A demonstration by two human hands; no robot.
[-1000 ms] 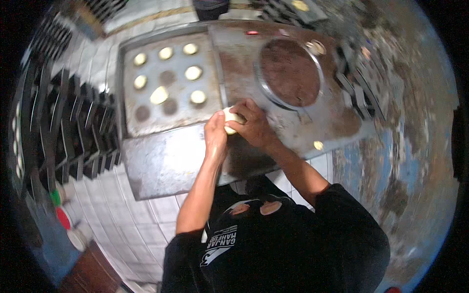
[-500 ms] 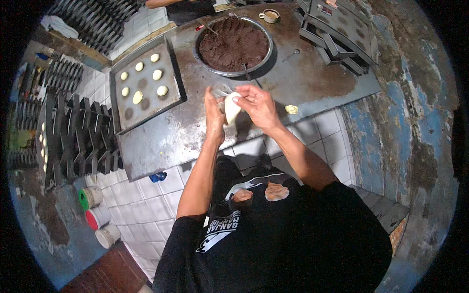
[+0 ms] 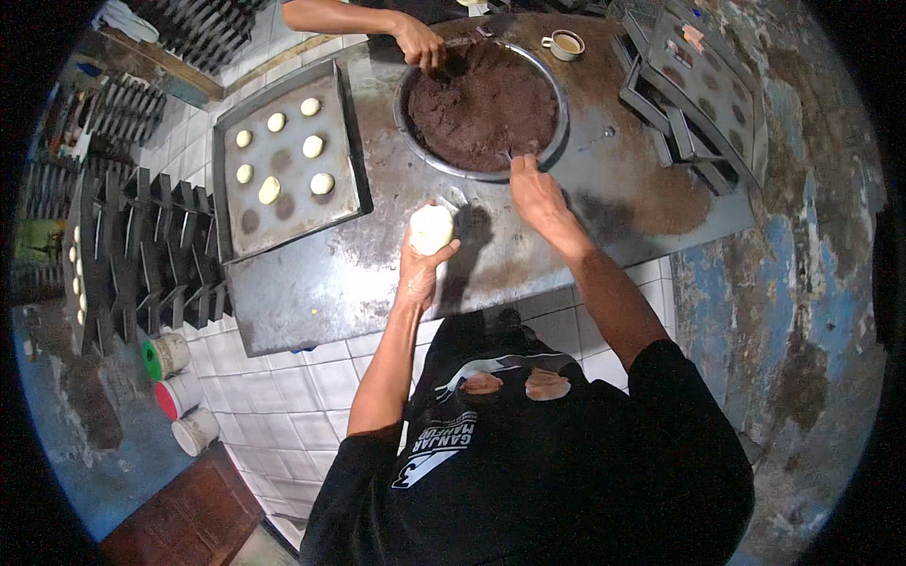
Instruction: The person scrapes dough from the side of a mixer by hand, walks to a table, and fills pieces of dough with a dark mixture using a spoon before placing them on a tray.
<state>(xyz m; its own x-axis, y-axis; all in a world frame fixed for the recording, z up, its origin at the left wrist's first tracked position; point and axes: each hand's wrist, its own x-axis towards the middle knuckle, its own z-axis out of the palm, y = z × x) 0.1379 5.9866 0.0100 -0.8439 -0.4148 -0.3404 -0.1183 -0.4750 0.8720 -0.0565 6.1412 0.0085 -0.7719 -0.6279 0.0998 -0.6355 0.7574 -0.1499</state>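
My left hand [image 3: 420, 269] holds a flattened round of pale dough [image 3: 431, 226], with what looks like clear plastic at its upper edge. To its upper right, my right hand [image 3: 536, 196] grips a metal utensil handle [image 3: 510, 157] at the near rim of a wide steel bowl [image 3: 402, 109] of dark brown crumbly mixture [image 3: 477, 108]; the utensil's lower end is hidden. At the left of the metal table [image 3: 321, 292] lies a square tray [image 3: 355, 165] carrying several pale dough balls [image 3: 312, 146].
Across the table, a co-worker's hand [image 3: 420, 42] reaches into the bowl. A cup of brown liquid [image 3: 566, 45] stands beyond. Angled trays [image 3: 679, 132] are stacked at right, racks of trays [image 3: 142, 259] at left. Several buckets [image 3: 176, 396] sit on the floor at lower left.
Both hands held the dough earlier; now my right hand has left it and moved up-right to the utensil. The co-worker's hand has come into the bowl.
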